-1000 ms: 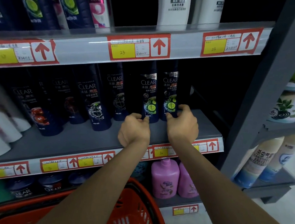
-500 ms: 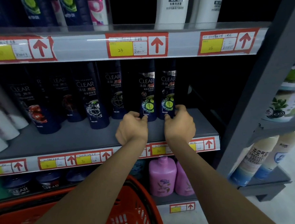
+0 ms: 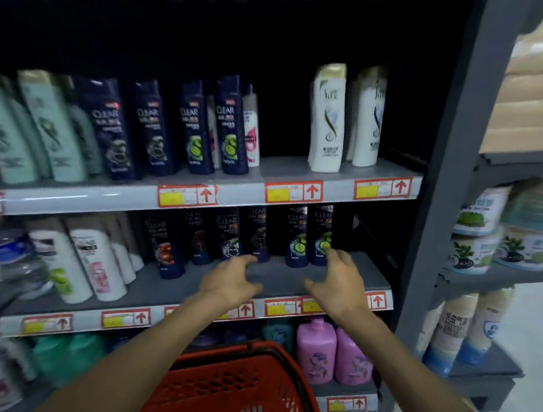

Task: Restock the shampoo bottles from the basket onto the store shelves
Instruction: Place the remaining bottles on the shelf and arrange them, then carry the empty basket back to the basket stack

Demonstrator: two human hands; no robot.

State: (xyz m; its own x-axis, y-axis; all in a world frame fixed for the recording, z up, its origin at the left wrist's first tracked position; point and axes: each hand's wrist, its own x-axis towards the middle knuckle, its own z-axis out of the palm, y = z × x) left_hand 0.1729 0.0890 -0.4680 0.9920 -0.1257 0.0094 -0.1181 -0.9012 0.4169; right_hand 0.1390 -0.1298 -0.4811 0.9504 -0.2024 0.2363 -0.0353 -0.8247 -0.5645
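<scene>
Through the head camera, both bare arms reach forward over a red plastic basket [image 3: 239, 395], whose mesh wall and dark handle sit low in the middle of the view; its contents cannot be seen. The left hand [image 3: 230, 280] hovers above the front of the grey middle shelf [image 3: 277, 276], fingers spread and loosely bent, its grip released and holding nothing. The right hand [image 3: 338, 284] is beside it but apart, likewise splayed with the grip released. Its fingertips are close to the foot of the rightmost bottle [image 3: 321, 235], and I cannot tell whether they touch it. The shampoo bottles [image 3: 296, 240] stand upright in a row at the back of the middle shelf. They are tall, slim and dark navy, marked CLEAR in pale letters; the two at the right end carry a green lime picture, and those further left carry red or grey ones. More navy bottles [image 3: 229, 127] stand on the upper shelf, with two white bottles [image 3: 327, 119] to their right. Pink bottles [image 3: 315, 352] sit on the lower shelf, just right of the basket. Red-framed price tags [image 3: 292, 191] with arrows line the shelf edges.
</scene>
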